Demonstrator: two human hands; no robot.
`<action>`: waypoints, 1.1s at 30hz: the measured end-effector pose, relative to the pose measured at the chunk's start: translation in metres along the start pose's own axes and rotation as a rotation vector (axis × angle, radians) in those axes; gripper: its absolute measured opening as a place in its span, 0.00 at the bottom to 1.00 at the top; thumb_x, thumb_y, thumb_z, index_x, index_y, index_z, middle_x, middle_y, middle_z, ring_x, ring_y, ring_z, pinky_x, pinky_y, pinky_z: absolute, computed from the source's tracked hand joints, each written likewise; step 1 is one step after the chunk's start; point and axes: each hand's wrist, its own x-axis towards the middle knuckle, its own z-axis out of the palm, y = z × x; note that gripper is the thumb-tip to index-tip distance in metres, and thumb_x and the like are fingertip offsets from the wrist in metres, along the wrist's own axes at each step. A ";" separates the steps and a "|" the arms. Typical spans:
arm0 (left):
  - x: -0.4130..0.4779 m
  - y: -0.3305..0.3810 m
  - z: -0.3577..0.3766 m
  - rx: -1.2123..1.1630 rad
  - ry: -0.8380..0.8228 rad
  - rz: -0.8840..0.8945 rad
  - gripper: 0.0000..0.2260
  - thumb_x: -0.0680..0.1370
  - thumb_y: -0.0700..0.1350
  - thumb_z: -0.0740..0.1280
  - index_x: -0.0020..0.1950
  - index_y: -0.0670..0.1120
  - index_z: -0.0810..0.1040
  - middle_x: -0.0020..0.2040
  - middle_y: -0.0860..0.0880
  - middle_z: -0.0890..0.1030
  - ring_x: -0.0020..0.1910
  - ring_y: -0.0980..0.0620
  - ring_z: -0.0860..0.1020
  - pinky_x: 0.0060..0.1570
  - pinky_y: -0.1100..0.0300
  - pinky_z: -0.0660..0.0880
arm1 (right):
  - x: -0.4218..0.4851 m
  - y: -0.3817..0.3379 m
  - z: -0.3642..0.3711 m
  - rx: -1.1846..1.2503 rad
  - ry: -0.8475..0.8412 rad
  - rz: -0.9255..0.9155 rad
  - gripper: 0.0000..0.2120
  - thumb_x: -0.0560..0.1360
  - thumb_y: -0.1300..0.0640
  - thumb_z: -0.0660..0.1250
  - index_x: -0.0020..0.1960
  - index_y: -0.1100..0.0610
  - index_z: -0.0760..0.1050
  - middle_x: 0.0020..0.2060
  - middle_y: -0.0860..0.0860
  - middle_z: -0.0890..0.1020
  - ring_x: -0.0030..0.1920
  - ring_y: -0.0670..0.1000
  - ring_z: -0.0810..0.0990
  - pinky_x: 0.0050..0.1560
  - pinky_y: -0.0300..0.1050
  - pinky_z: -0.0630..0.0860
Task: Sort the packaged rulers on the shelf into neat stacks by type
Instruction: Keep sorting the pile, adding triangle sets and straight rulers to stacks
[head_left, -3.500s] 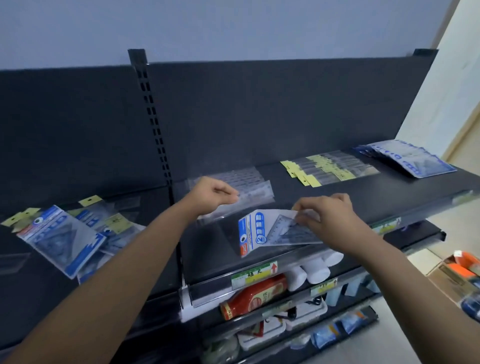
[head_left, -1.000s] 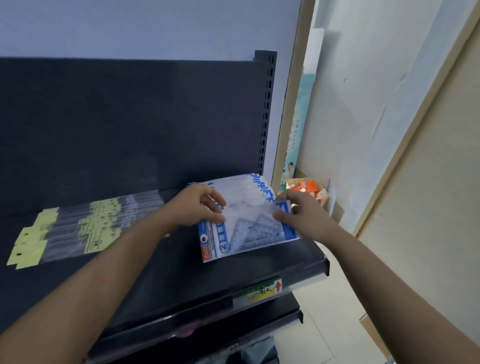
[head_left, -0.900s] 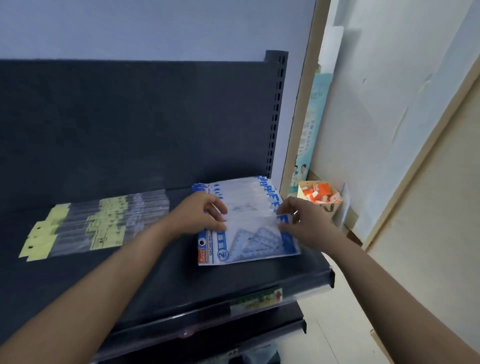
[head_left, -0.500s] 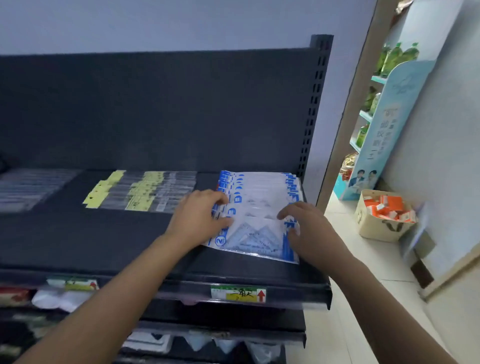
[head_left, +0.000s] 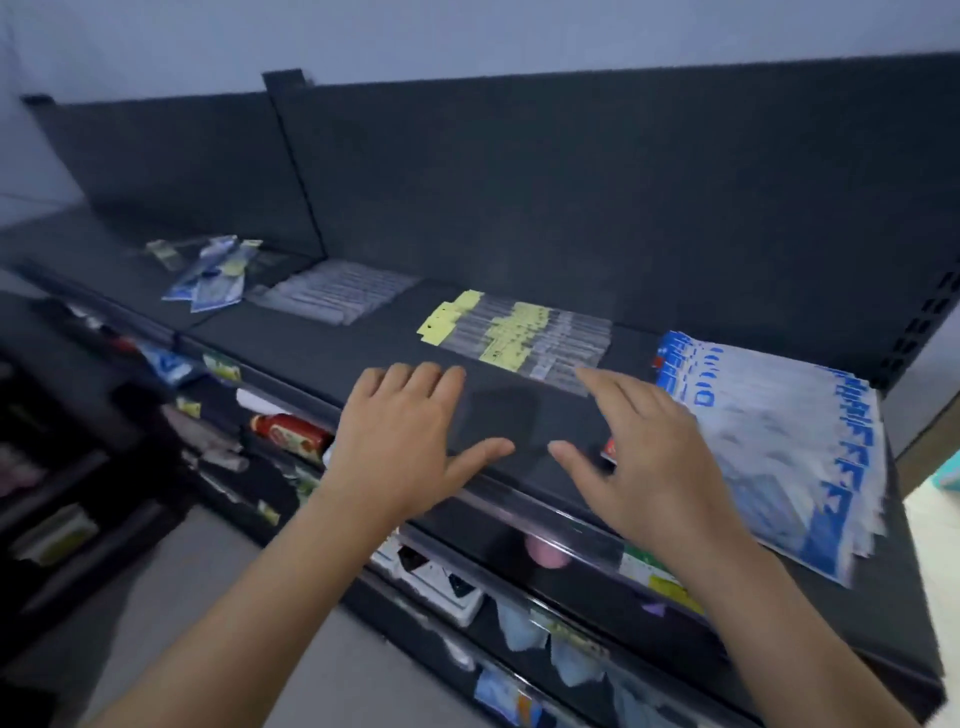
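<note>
Both hands hang palm-down over the front of the dark shelf (head_left: 311, 353), holding nothing. The left hand (head_left: 410, 441) has its fingers straight and close together, thumb out to the side; the right hand (head_left: 654, 457) is spread wide at the left edge of a fanned stack of blue-and-white packs (head_left: 779, 441), though I cannot tell if it touches them. Behind the hands lies a row of yellow-tagged ruler packs (head_left: 524, 338), and further left a flat batch of clear ruler packs (head_left: 332, 296). At the far left a mixed pile (head_left: 213, 270) sits jumbled. A red bottle (head_left: 291, 434) lies on the shelf below.
</note>
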 end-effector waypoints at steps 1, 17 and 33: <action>-0.006 -0.017 0.000 0.004 -0.009 -0.047 0.39 0.74 0.74 0.46 0.63 0.45 0.76 0.54 0.47 0.81 0.52 0.44 0.79 0.52 0.49 0.72 | 0.007 -0.014 0.005 -0.018 -0.004 -0.030 0.30 0.71 0.44 0.68 0.68 0.57 0.70 0.60 0.53 0.78 0.60 0.57 0.76 0.58 0.55 0.73; -0.096 -0.343 0.037 0.085 0.061 -0.468 0.38 0.73 0.73 0.49 0.62 0.45 0.77 0.54 0.46 0.81 0.50 0.42 0.79 0.48 0.48 0.74 | 0.142 -0.299 0.168 0.117 -0.207 -0.198 0.33 0.76 0.37 0.58 0.76 0.44 0.50 0.75 0.44 0.55 0.74 0.47 0.53 0.72 0.46 0.54; 0.018 -0.562 0.151 0.120 -0.082 -0.396 0.38 0.72 0.74 0.46 0.60 0.46 0.78 0.54 0.47 0.81 0.50 0.43 0.79 0.48 0.49 0.75 | 0.337 -0.391 0.318 0.211 -0.157 -0.151 0.28 0.77 0.43 0.60 0.75 0.49 0.60 0.71 0.45 0.66 0.70 0.48 0.64 0.67 0.44 0.64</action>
